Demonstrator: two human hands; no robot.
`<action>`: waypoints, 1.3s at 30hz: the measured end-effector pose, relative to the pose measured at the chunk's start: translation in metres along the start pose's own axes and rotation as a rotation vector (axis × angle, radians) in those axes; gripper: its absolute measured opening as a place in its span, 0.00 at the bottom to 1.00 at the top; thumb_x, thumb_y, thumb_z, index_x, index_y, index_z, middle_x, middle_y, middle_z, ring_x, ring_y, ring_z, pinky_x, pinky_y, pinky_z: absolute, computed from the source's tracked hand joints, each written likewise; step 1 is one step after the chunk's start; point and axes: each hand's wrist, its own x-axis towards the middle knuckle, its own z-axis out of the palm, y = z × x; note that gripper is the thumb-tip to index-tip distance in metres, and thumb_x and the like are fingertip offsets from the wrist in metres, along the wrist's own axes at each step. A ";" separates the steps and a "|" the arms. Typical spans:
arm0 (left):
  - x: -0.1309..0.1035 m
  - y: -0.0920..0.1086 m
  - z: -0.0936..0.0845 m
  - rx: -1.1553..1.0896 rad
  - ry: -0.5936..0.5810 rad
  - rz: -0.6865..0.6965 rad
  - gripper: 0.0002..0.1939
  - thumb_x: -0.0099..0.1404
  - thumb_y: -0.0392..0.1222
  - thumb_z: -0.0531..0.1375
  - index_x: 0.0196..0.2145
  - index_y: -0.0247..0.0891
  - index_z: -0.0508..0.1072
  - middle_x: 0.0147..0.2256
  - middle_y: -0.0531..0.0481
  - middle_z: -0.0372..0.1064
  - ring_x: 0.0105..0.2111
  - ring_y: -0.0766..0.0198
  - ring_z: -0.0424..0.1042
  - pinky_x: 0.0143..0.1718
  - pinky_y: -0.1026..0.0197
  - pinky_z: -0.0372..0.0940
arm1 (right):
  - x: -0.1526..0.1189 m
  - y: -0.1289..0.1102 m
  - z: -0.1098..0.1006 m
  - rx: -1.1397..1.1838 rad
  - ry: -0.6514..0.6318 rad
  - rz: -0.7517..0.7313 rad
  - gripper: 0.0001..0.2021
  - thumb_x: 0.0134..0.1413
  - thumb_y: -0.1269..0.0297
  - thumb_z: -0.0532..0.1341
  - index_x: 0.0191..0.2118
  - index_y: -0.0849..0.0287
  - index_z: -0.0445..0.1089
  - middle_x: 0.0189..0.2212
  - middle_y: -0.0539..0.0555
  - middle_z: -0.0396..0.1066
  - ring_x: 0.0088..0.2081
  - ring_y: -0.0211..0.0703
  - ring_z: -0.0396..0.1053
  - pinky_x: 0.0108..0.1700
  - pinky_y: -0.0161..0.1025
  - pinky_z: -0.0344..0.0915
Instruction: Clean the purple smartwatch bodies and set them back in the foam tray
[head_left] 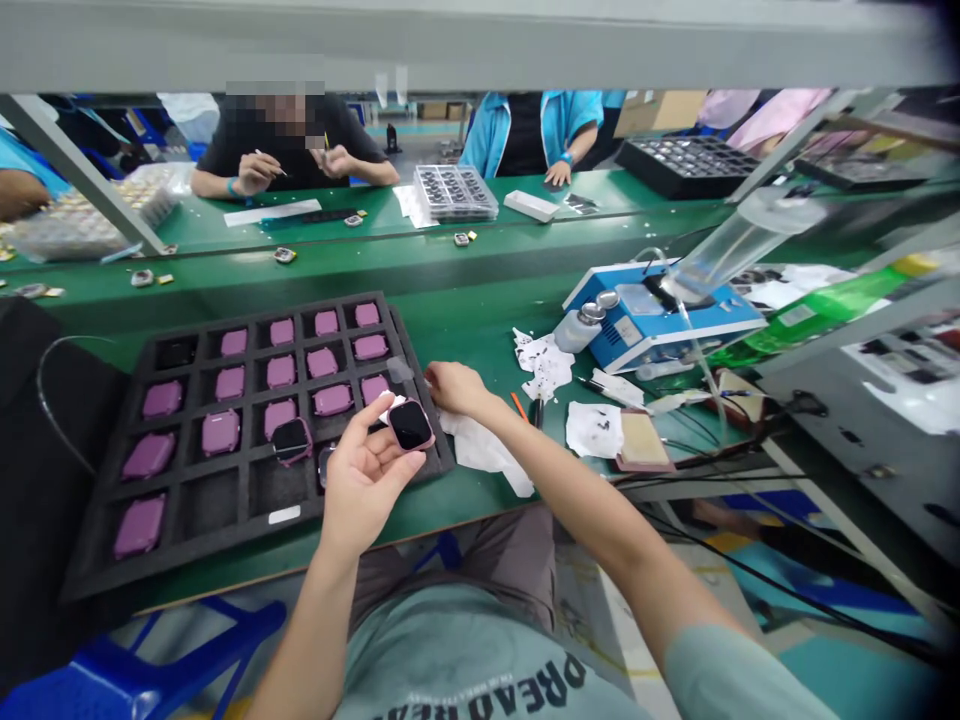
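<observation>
My left hand (367, 460) grips a smartwatch body (410, 425) between thumb and fingers, its black screen facing up, above the right edge of a black foam tray (210, 500). A small white piece (386, 405) shows by the fingers and the watch. At the tray's right side, my right hand (457, 388) has its fingers curled down; what they hold, if anything, is hidden. A white tissue (487, 450) lies beneath that wrist. Purple watch cases (221, 432) sit in many tray slots. Another watch with a dark screen (291, 440) rests tilted across a slot.
Right of my hands are dispenser bottles (577, 328), stained wipes (544, 365), a blue machine (660, 310), a green bottle (817, 310) and a tan pad (645, 440). Watch parts (285, 256) lie along the raised ledge. Co-workers (292, 150) sit opposite. A metal beam crosses overhead.
</observation>
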 end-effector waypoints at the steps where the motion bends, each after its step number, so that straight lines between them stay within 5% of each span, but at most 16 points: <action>1: 0.000 -0.001 0.000 -0.002 -0.001 0.002 0.39 0.57 0.41 0.76 0.63 0.37 0.66 0.45 0.40 0.83 0.45 0.52 0.85 0.51 0.55 0.77 | 0.002 -0.001 0.003 0.011 0.004 -0.001 0.05 0.54 0.69 0.68 0.38 0.56 0.77 0.37 0.56 0.82 0.40 0.48 0.78 0.40 0.38 0.66; 6: 0.000 -0.002 -0.001 -0.011 -0.010 0.015 0.39 0.58 0.42 0.75 0.63 0.38 0.66 0.45 0.40 0.83 0.44 0.52 0.85 0.50 0.54 0.78 | -0.004 0.005 -0.015 0.139 0.163 -0.041 0.04 0.59 0.63 0.66 0.38 0.55 0.77 0.33 0.52 0.80 0.36 0.45 0.75 0.40 0.39 0.64; 14: 0.000 -0.001 0.000 -0.037 -0.026 0.010 0.39 0.58 0.40 0.75 0.62 0.37 0.65 0.44 0.41 0.84 0.44 0.54 0.85 0.48 0.58 0.78 | -0.016 0.027 -0.048 0.422 0.407 -0.103 0.11 0.54 0.54 0.66 0.29 0.56 0.74 0.33 0.54 0.77 0.37 0.46 0.70 0.44 0.43 0.65; 20: -0.001 -0.002 -0.003 -0.026 -0.025 0.042 0.37 0.59 0.42 0.75 0.62 0.38 0.67 0.46 0.41 0.83 0.46 0.53 0.84 0.49 0.56 0.77 | -0.037 0.029 -0.056 0.694 0.358 -0.125 0.19 0.58 0.43 0.62 0.30 0.55 0.68 0.23 0.48 0.63 0.26 0.38 0.58 0.30 0.38 0.56; 27: 0.003 0.003 -0.006 0.002 -0.117 0.053 0.35 0.59 0.45 0.76 0.61 0.41 0.70 0.48 0.43 0.83 0.50 0.56 0.82 0.54 0.60 0.73 | -0.081 0.005 -0.053 1.200 0.185 -0.134 0.19 0.52 0.46 0.73 0.32 0.55 0.70 0.26 0.47 0.65 0.28 0.36 0.60 0.31 0.35 0.60; 36: -0.003 0.015 0.002 -0.084 -0.010 0.072 0.32 0.60 0.43 0.75 0.60 0.43 0.73 0.52 0.43 0.81 0.54 0.53 0.80 0.56 0.58 0.73 | -0.118 -0.019 -0.061 0.908 0.486 -0.219 0.14 0.60 0.53 0.69 0.34 0.55 0.67 0.24 0.45 0.64 0.25 0.34 0.58 0.28 0.35 0.55; 39: -0.005 0.012 0.008 -0.186 -0.047 0.068 0.30 0.61 0.43 0.75 0.59 0.44 0.74 0.48 0.45 0.83 0.54 0.53 0.80 0.59 0.53 0.73 | -0.124 -0.025 -0.058 0.817 0.336 -0.268 0.12 0.63 0.55 0.66 0.34 0.55 0.67 0.25 0.46 0.66 0.26 0.34 0.60 0.29 0.36 0.55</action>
